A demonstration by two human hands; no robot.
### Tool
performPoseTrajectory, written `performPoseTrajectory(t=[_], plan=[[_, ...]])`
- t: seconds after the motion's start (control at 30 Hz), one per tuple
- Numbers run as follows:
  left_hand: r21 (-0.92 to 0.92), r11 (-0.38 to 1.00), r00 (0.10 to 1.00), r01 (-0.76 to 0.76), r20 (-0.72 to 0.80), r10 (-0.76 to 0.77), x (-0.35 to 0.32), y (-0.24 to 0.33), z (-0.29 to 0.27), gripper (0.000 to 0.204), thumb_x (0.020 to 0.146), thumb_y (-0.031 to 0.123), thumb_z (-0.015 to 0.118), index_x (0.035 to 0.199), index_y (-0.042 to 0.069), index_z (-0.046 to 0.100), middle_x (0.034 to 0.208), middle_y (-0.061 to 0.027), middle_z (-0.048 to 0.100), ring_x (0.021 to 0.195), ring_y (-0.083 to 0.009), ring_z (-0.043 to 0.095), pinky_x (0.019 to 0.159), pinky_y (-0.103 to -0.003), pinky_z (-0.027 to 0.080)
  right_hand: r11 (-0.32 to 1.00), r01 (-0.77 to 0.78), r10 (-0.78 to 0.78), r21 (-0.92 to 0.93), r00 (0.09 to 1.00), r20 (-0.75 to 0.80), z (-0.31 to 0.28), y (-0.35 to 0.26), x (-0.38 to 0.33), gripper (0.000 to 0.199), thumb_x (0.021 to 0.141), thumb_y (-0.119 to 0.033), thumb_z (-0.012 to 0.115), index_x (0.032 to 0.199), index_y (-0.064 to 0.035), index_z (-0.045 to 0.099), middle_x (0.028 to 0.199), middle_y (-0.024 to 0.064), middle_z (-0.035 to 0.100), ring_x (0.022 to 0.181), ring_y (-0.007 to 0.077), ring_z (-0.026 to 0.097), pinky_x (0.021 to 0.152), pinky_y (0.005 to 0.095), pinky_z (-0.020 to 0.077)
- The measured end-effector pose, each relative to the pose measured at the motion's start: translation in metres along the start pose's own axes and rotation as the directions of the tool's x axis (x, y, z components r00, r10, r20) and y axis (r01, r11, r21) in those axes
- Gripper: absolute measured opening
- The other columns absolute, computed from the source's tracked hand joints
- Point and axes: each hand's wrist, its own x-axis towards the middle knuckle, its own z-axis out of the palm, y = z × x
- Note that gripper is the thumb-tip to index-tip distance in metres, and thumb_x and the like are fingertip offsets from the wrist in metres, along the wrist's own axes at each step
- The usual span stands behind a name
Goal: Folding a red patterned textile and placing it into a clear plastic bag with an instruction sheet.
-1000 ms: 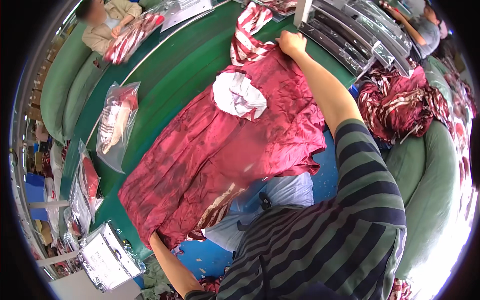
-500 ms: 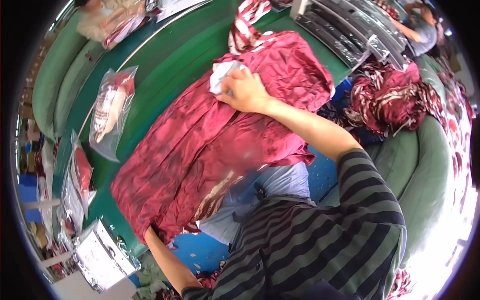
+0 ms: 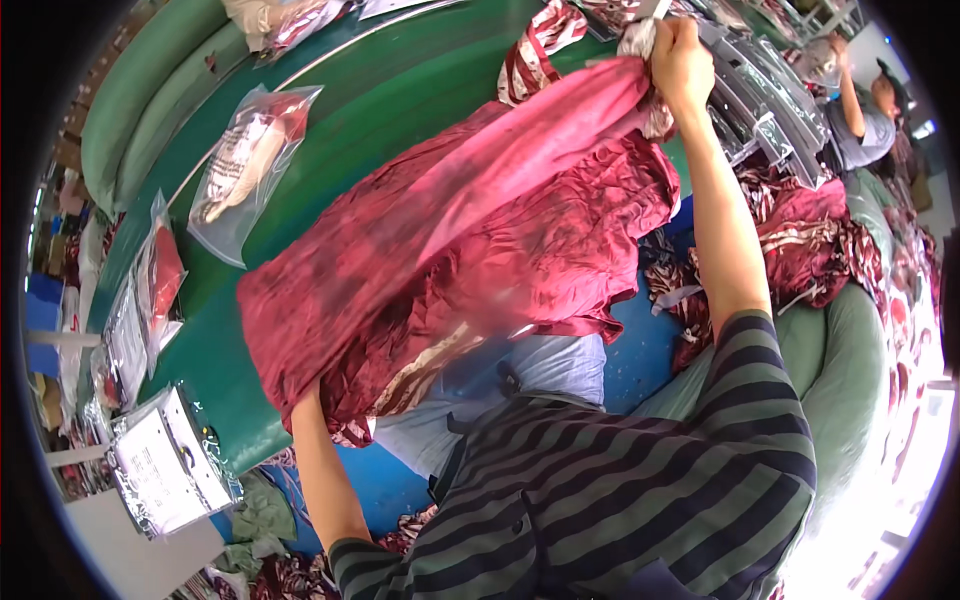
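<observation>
A dark red, crumpled satin garment with a red-and-white patterned part lies on the green table, its near edge hanging toward my lap. At the far right, my right hand is raised with its fingers closed round a corner of the garment, pulling a long fold taut across the rest. A whitish bunched cloth sits at that grip; whether it is part of the garment I cannot tell. My left forearm reaches under the garment's near left end, which hides the fingers of that hand.
Clear plastic bags with folded goods lie on the green table at left. A white sheet-topped box stands near left. Wrapped dark packages are stacked far right, above heaped red-and-white garments. Another person works beyond.
My right hand has moved up and to the right from the garment's middle, lifting and stretching a fold. The left arm stays at the near left end. The bags sit slightly differently in view.
</observation>
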Motion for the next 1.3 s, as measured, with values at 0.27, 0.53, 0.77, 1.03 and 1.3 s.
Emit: performPoseTrajectory(t=[0.27,0.53,0.77,1.03,1.3], plan=[[-0.278,0.935,0.961,-0.22,-0.228,0.158,-0.068,-0.007,0.07,0.078,0.093,0.07,0.042,0.152,0.02,0.043,0.153,-0.0122,0.045,0.14,-0.0332,0.041,0.118,-0.041,0.031,0.85,0.527,-0.525,0.025,0.84,0.135,0.046,-0.009,-0.101,0.027,0.093,-0.021,0.058,0.119,-0.0117,0.062,0.107,0.0135,0.061,0.095,0.0387,0.062,0.083,0.0441,0.0516],[0.08,0.787,0.789,-0.612,0.137,0.599,-0.228,0.17,-0.166,0.044,0.092,0.016,0.065,0.135,0.008,0.06,0.135,-0.0107,0.063,0.123,-0.0322,0.059,0.103,-0.036,0.048,0.835,0.425,-0.55,0.351,0.608,0.573,0.1,0.033,-0.095,0.022,0.092,-0.018,0.062,0.111,-0.008,0.065,0.105,0.0122,0.064,0.091,0.0367,0.063,0.082,0.0422,0.0508],[-0.017,0.846,0.673,-0.532,-0.615,0.411,-0.09,0.183,-0.18,0.043,0.092,0.024,0.067,0.13,0.003,0.062,0.136,-0.0128,0.061,0.122,-0.036,0.058,0.111,-0.042,0.04,0.853,0.413,-0.516,0.319,0.579,0.631,0.1,0.028,-0.084,0.018,0.091,-0.019,0.063,0.103,-0.0063,0.067,0.099,0.0131,0.069,0.085,0.0381,0.065,0.08,0.0433,0.0515],[0.111,0.886,0.438,-0.451,-0.837,0.328,-0.027,0.158,-0.149,0.013,0.091,0.011,0.064,0.1,0.002,0.067,0.118,-0.0138,0.07,0.115,-0.0377,0.061,0.106,-0.045,0.045,0.947,0.308,-0.313,0.091,0.817,0.484,0.098,0.001,-0.094,0.021,0.091,-0.024,0.063,0.106,-0.0107,0.067,0.108,0.0145,0.068,0.089,0.0402,0.066,0.076,0.0484,0.0531],[-0.044,0.875,0.684,-0.482,-0.644,0.344,-0.009,0.092,-0.141,0.014,0.095,0.013,0.061,0.102,0.001,0.065,0.125,-0.016,0.066,0.124,-0.0376,0.057,0.106,-0.042,0.043,0.855,-0.289,-0.277,0.43,0.446,0.851,0.069,0.002,-0.074,0.028,0.096,-0.027,0.067,0.107,-0.0023,0.065,0.086,0.003,0.064,0.075,0.0131,0.055,0.069,0.0262,0.0479]])
